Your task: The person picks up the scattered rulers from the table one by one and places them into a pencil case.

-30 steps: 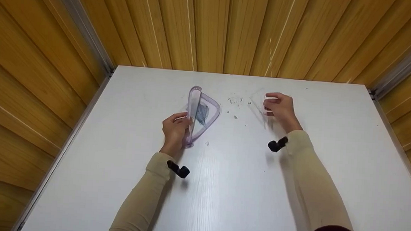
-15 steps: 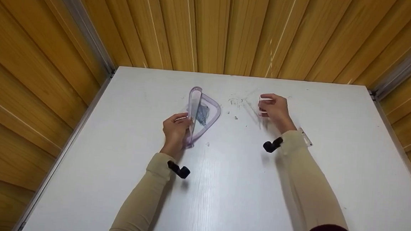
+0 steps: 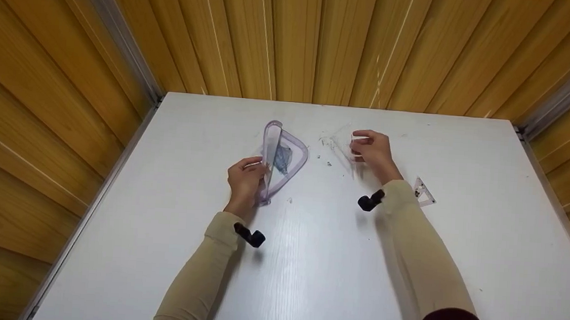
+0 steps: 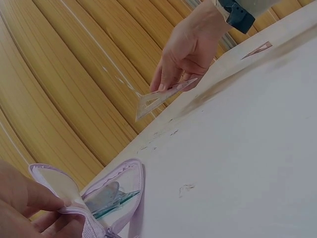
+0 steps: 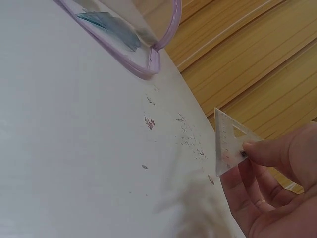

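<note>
My left hand [image 3: 245, 180] pinches one edge of a clear zip pouch [image 3: 291, 177] with lilac trim, which gapes toward the right. Inside the pouch lies something blue-green in clear plastic [image 4: 111, 201]; its kind is hard to make out. Raised over the table to the right of the pouch, my right hand [image 3: 374, 150] pinches a transparent set square [image 5: 229, 144] between thumb and fingers. In the left wrist view the held set square [image 4: 153, 103] points toward the pouch, apart from it.
Another small triangular set square [image 3: 425, 193] lies on the white table [image 3: 318, 261] beside the right sleeve. Dark marks or specks [image 5: 190, 139] dot the tabletop between the hands. Wood-patterned walls [image 3: 292, 41] stand behind and at both sides.
My right hand has moved left with the set square, nearer the pouch. The second set square on the table has come out from behind the right arm. My left hand stays put.
</note>
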`<state>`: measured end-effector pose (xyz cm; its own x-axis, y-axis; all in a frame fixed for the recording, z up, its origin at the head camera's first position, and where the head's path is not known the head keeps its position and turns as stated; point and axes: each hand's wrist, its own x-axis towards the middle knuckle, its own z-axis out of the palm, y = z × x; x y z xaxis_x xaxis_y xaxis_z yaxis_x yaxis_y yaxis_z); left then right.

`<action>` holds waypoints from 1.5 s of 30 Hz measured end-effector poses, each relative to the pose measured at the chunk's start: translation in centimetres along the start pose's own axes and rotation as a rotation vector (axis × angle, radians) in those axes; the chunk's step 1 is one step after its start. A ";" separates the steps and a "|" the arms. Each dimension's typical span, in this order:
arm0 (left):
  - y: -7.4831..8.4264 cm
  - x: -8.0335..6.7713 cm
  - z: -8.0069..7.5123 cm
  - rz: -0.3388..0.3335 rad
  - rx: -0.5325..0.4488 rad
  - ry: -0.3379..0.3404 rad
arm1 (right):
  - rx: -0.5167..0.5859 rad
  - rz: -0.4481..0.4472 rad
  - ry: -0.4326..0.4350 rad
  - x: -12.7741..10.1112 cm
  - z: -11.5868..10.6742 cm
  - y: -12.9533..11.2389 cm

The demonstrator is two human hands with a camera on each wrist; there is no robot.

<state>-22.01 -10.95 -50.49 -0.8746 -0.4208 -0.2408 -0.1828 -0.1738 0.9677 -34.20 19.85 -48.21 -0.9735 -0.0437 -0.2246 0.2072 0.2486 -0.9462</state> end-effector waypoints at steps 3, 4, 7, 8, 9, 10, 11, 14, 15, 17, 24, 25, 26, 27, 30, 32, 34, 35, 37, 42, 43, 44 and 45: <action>-0.1 0.0 0.0 0.000 0.007 0.003 | 0.003 -0.001 -0.005 0.1 0.4 0.1; -0.1 -0.1 0.0 0.002 0.008 0.004 | 0.002 0.000 -0.008 0.1 0.5 0.1; -0.2 -0.1 0.1 0.007 0.003 0.002 | 0.002 0.005 -0.009 0.1 0.9 0.1; -0.2 -0.1 0.1 0.010 -0.002 0.002 | 0.002 0.008 -0.008 0.1 1.0 0.1; -0.2 -0.1 0.1 0.010 -0.006 0.001 | 0.000 0.009 -0.008 0.1 1.2 0.1; -0.2 -0.1 0.1 0.010 -0.011 0.000 | -0.002 0.011 -0.009 0.1 1.3 0.0; -0.2 -0.1 0.1 0.010 -0.017 -0.001 | -0.004 0.012 -0.008 0.1 1.4 0.0; -0.2 -0.1 0.1 0.010 -0.026 -0.003 | -0.007 0.006 -0.013 0.1 1.7 -0.2; -0.2 -0.1 0.1 0.010 -0.029 -0.006 | -0.006 0.002 -0.015 0.1 1.8 -0.3; -0.1 -0.1 0.1 0.011 -0.038 -0.012 | -0.001 -0.006 -0.018 0.2 2.1 -0.4; 0.0 -0.1 0.0 0.006 -0.050 -0.022 | 0.016 0.003 -0.034 0.3 3.0 -0.6; 0.0 -0.1 0.0 0.005 -0.050 -0.021 | 0.018 0.004 -0.039 0.3 3.2 -0.6; 0.0 -0.1 0.0 0.002 -0.050 -0.020 | 0.023 0.004 -0.043 0.3 3.3 -0.7; 0.0 0.0 -0.1 -0.001 -0.050 -0.020 | 0.026 0.003 -0.047 0.3 3.5 -0.7; 0.0 0.0 -0.1 -0.006 -0.048 -0.019 | 0.025 -0.004 -0.055 0.2 3.9 -0.8; 0.0 0.0 -0.2 -0.008 -0.045 -0.020 | 0.024 -0.002 -0.053 0.1 4.2 -1.0; 0.0 0.0 -0.2 -0.003 -0.039 -0.017 | 0.023 -0.006 -0.054 0.0 4.5 -1.1; 0.0 0.0 -0.2 0.002 -0.039 -0.016 | 0.024 -0.004 -0.053 0.0 4.7 -1.1; 0.0 0.0 -0.2 0.014 -0.038 -0.014 | 0.027 -0.006 -0.051 0.0 5.0 -1.2; 0.1 0.0 -0.2 0.039 -0.043 -0.012 | 0.011 -0.005 -0.046 0.1 6.0 -1.3; 0.1 0.0 -0.3 0.040 -0.043 -0.012 | 0.008 -0.005 -0.046 0.2 6.2 -1.3; 0.1 0.0 -0.3 0.040 -0.043 -0.014 | 0.011 -0.009 -0.049 0.2 6.4 -1.3; 0.1 0.0 -0.4 0.040 -0.041 -0.015 | 0.018 -0.013 -0.052 0.2 6.6 -1.3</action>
<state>-21.88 -11.29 -50.39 -0.8876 -0.4149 -0.2001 -0.1288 -0.1935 0.9726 -34.03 13.13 -48.54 -0.9698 -0.0971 -0.2237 0.1968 0.2304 -0.9530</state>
